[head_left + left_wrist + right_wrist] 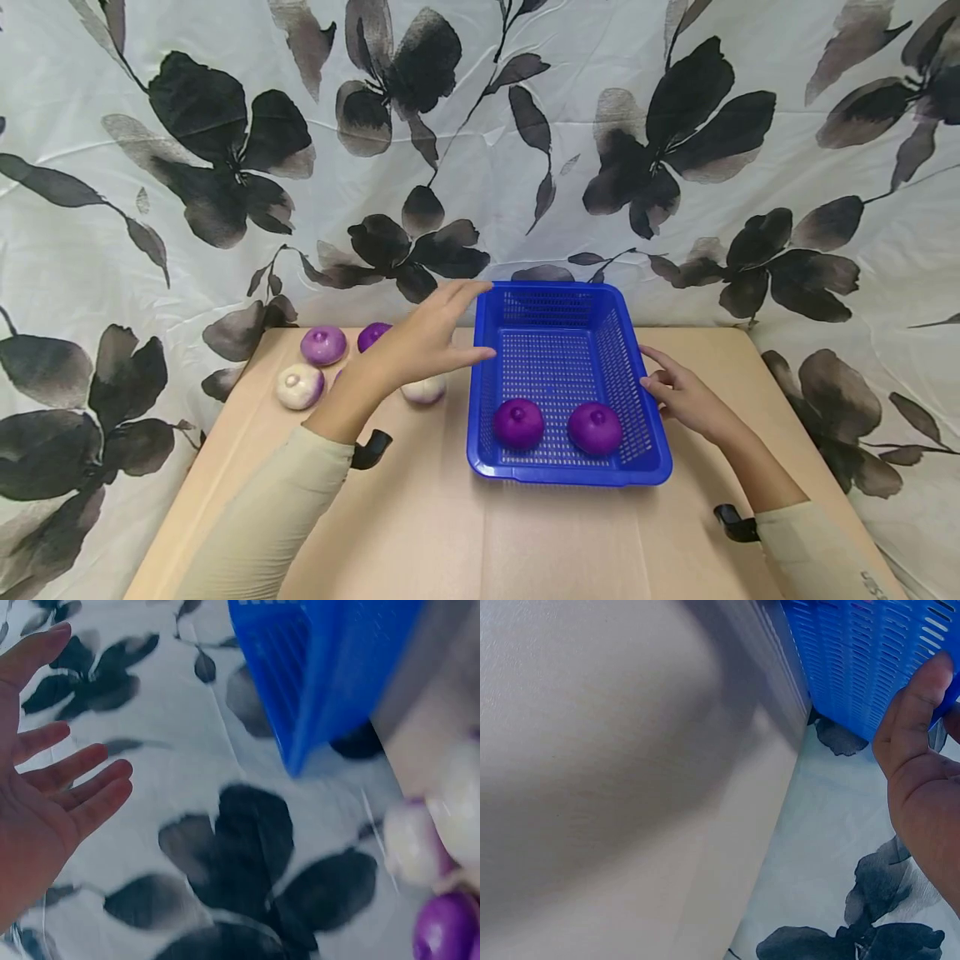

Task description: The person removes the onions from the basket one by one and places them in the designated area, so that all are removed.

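Observation:
A blue plastic basket (551, 354) with slotted walls is in the middle of the head view. Two purple onions (595, 428) lie inside it at the near end. My right hand (686, 398) grips the basket's right rim, thumb on top; in the right wrist view, its fingers (922, 701) curl at the slotted wall. On the other side, my left hand (427, 337) is beside the left rim, thumb and fingers spread. The left wrist view shows that hand (56, 780) with an empty palm, apart from the basket (330, 682).
Left of the basket, several onions are on the wooden table (420, 517): a purple one (323, 345), a white one with purple (299, 387), and others partly behind my left hand and forearm. A floral cloth (525, 183) hangs behind the table's far edge.

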Demonstrator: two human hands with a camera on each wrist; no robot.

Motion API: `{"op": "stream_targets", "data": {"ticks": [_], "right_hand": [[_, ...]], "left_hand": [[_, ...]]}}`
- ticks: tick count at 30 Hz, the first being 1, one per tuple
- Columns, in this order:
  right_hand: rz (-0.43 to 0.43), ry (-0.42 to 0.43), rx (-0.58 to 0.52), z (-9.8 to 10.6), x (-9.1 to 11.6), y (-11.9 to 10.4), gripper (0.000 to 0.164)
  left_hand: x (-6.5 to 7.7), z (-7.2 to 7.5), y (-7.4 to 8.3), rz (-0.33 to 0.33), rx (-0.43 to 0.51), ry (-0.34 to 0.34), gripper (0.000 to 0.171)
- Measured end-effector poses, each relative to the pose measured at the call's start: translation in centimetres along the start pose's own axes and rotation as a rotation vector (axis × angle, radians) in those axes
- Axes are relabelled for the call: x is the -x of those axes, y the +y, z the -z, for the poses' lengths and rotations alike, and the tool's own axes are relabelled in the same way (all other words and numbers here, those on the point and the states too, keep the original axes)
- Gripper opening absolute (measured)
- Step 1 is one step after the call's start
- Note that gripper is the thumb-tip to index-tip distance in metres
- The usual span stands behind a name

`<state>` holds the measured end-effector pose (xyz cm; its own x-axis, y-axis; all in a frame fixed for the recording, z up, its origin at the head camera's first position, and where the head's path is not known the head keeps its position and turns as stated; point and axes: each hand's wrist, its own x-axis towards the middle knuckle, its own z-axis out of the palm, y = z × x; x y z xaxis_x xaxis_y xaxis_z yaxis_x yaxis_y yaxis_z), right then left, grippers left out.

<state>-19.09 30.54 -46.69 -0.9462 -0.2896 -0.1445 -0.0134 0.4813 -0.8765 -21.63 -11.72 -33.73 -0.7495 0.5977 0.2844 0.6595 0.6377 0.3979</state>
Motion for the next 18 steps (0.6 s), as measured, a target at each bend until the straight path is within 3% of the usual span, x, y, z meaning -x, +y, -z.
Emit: {"op": "stream_targets", "data": {"ticks": [5,8,13,18], "right_hand": [[-0.002,0.001,0.002,0.1,-0.1,0.1,0.065],[0.001,0.002,0.007,0.1,0.0,0.1,0.066],[0.001,0.001,0.002,0.1,-0.2,-0.1,0.066],[0.001,-0.004,-0.009,0.2,-0.3,-0.3,0.066]], "left_hand": [[-3.3,-1.4,1.9,-0.026,0.048,-0.069,0.083],[-5.3,-2.7,2.7,-0.008,0.119,-0.126,0.082],[-8.0,-5.9,2.8,0.018,0.248,-0.226,0.080],[-9.7,-9.1,2.9,0.029,0.301,-0.321,0.081]]}}
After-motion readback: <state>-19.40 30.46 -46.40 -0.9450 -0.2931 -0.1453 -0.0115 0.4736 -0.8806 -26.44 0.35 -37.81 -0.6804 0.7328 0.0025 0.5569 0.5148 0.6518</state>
